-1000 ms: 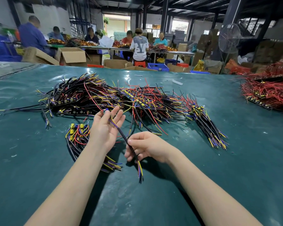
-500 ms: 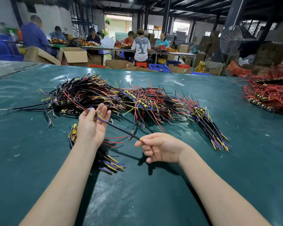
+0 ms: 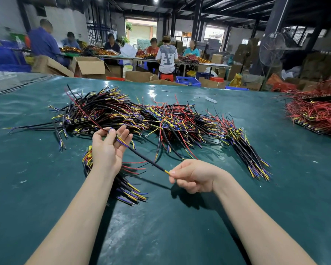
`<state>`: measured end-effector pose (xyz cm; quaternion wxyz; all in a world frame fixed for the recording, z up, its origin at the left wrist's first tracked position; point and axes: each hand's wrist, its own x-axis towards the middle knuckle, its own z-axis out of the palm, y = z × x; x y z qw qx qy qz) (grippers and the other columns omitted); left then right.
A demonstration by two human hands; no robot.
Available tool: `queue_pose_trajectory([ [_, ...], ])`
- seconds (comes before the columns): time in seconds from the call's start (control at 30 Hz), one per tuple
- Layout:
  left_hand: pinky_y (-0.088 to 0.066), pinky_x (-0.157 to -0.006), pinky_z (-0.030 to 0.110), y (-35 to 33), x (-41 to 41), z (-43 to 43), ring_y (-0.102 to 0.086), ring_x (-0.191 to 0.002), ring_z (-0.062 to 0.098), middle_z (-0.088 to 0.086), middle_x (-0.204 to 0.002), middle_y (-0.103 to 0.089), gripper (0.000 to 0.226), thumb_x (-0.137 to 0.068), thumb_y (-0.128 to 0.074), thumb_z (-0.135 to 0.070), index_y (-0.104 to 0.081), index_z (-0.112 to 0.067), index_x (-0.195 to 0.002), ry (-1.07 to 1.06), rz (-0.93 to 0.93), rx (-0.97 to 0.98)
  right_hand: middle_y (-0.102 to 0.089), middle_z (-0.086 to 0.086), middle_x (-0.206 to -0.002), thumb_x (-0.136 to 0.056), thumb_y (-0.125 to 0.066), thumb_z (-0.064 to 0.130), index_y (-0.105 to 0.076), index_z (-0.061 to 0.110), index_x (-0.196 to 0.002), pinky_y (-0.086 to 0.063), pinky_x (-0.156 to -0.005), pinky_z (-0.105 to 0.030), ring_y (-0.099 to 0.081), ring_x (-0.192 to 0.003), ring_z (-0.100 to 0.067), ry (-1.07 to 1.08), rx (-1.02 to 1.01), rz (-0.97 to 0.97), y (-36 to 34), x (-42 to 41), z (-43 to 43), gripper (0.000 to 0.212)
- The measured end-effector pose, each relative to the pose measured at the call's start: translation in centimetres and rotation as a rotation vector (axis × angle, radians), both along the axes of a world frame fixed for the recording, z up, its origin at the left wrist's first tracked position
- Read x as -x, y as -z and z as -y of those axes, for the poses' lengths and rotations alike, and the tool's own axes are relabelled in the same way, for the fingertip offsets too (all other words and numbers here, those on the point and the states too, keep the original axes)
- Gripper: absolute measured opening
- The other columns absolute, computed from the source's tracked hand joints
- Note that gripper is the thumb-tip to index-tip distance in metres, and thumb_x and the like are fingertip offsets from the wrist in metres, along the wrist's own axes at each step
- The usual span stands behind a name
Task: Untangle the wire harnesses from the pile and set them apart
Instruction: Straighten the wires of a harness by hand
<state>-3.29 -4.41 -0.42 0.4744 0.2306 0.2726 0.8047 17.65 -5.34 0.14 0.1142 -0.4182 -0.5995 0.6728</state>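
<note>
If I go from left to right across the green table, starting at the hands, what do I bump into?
First the left hand → the black cable pulled between both hands → the right hand → the fanned bundle of black wires → the red wire pile at the table's far right.

From here the table's green cover (image 3: pixel 180 236) looks like plastic sheeting, glossy and a bit rippled, catching the ceiling lights. The heap of wires (image 3: pixel 122 113) has smooth, faintly shiny plastic coats, bundled in duller black sleeves. The cable (image 3: pixel 145 158) stretched taut in front has the same matt black sleeve. The boxes (image 3: pixel 89 66) behind are plain matt cardboard, and the fan (image 3: pixel 272 48) has a thin metal wire cage.
</note>
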Motion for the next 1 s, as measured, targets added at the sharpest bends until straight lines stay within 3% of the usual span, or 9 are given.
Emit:
queue_pose_trajectory([
  [0.1,-0.059,-0.063,0.027,0.0,-0.1,-0.1,-0.069,-0.063,0.012,0.006,-0.065,-0.070,0.021,-0.099,-0.034,-0.002,-0.041,-0.014,-0.084,0.031,0.001,-0.009,-0.042,0.007,-0.036,-0.096,-0.040,0.012,-0.050,0.006,-0.069,-0.022,-0.030,-0.009,-0.028,-0.025,0.000,-0.013,0.013,0.002,-0.2,-0.6,-0.1,0.029],
  [0.3,-0.057,-0.062,0.027,0.0,-0.7,0.1,-0.068,-0.067,0.009,-0.002,-0.075,-0.071,0.022,-0.100,-0.036,-0.012,-0.047,-0.013,-0.081,0.064,0.029,0.065,-0.044,0.006,-0.036,-0.092,-0.052,0.025,-0.057,0.015,-0.051,-0.023,-0.032,-0.009,-0.034,-0.027,-0.003,-0.072,-0.111,0.202,-0.3,-0.9,0.0,0.043],
  [0.4,-0.049,-0.079,0.032,0.0,-1.7,0.3,-0.062,-0.082,0.009,-0.007,-0.086,-0.066,0.024,-0.101,-0.034,-0.023,-0.052,-0.018,-0.085,0.151,-0.019,0.174,-0.049,0.004,-0.047,-0.088,-0.057,0.034,-0.058,0.016,-0.057,-0.024,-0.036,-0.011,-0.038,-0.035,-0.004,0.181,-0.292,0.264,-0.3,-1.9,-0.6,0.036],
  [0.5,-0.048,-0.075,0.030,-0.2,-3.7,0.9,-0.056,-0.097,0.015,-0.005,-0.091,-0.065,0.022,-0.099,-0.038,-0.025,-0.055,-0.020,-0.086,0.278,-0.063,0.274,-0.052,0.001,-0.058,-0.086,-0.062,0.027,-0.060,0.015,-0.068,-0.033,-0.043,-0.017,-0.045,-0.047,-0.009,0.600,-0.574,0.139,-0.3,-2.2,-1.4,0.021],
  [0.6,-0.042,-0.082,0.031,-0.6,-5.3,1.2,-0.051,-0.103,0.016,-0.006,-0.102,-0.061,0.019,-0.098,-0.041,-0.028,-0.056,-0.024,-0.087,0.346,-0.115,0.350,-0.056,0.002,-0.067,-0.083,-0.063,0.016,-0.061,0.022,-0.075,-0.046,-0.065,-0.032,-0.053,-0.066,-0.017,0.646,-0.883,0.110,-0.7,-0.4,-1.0,0.010],
  [0.63,-0.040,-0.084,0.031,-0.7,-5.6,1.3,-0.051,-0.101,0.015,-0.008,-0.100,-0.061,0.018,-0.097,-0.042,-0.030,-0.057,-0.026,-0.087,0.356,-0.129,0.361,-0.056,0.002,-0.070,-0.083,-0.063,0.015,-0.063,0.020,-0.084,-0.046,-0.069,-0.033,-0.052,-0.068,-0.017,0.592,-0.942,0.103,-0.8,0.5,-0.6,0.005],
  [0.73,-0.043,-0.073,0.027,-0.6,-6.6,1.6,-0.057,-0.076,0.010,-0.005,-0.083,-0.061,0.017,-0.095,-0.044,-0.034,-0.059,-0.026,-0.094,0.449,-0.104,0.385,-0.057,0.000,-0.087,-0.084,-0.061,0.014,-0.060,0.014,-0.113,-0.042,-0.076,-0.028,-0.052,-0.074,-0.017,0.390,-1.147,0.173,-0.5,3.2,0.6,0.029],
  [0.83,-0.046,-0.049,0.017,-0.5,-7.5,2.3,-0.059,-0.046,0.007,-0.005,-0.057,-0.063,0.022,-0.094,-0.045,-0.038,-0.059,-0.022,-0.087,0.575,-0.074,0.451,-0.062,-0.008,-0.103,-0.085,-0.057,0.010,-0.057,0.010,-0.114,-0.039,-0.082,-0.029,-0.054,-0.090,-0.022,0.439,-1.200,0.181,0.1,4.8,0.7,0.029],
  [1.0,-0.048,-0.077,0.033,0.0,-6.5,1.6,-0.058,-0.088,0.017,0.003,-0.096,-0.066,0.022,-0.096,-0.045,-0.035,-0.060,-0.019,-0.093,0.406,-0.341,0.421,-0.059,0.004,-0.072,-0.085,-0.060,0.017,-0.067,0.013,-0.099,-0.036,-0.066,-0.025,-0.049,-0.068,-0.015,0.650,-1.147,0.159,0.1,4.0,0.3,0.016],
])
